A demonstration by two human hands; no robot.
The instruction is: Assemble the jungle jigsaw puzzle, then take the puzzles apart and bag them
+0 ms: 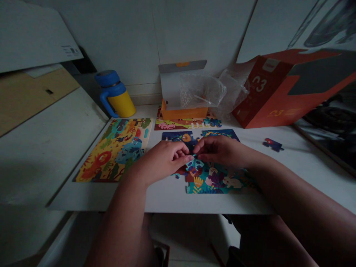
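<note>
Both my hands meet over a dark blue jigsaw puzzle (215, 181) lying on the white table (172, 196). My left hand (162, 159) and my right hand (219, 150) have their fingertips pinched together on a small dark puzzle piece (191, 147) at the puzzle's middle. Part of the puzzle is hidden under my hands. A loose blue and red piece (273, 144) lies alone to the right.
A finished yellow puzzle (115, 150) lies at the left. Behind stand a blue and yellow mug (115, 94), an open orange box (183, 107) with a plastic bag (205, 91), another puzzle strip (186, 123), and a large red box (289, 89).
</note>
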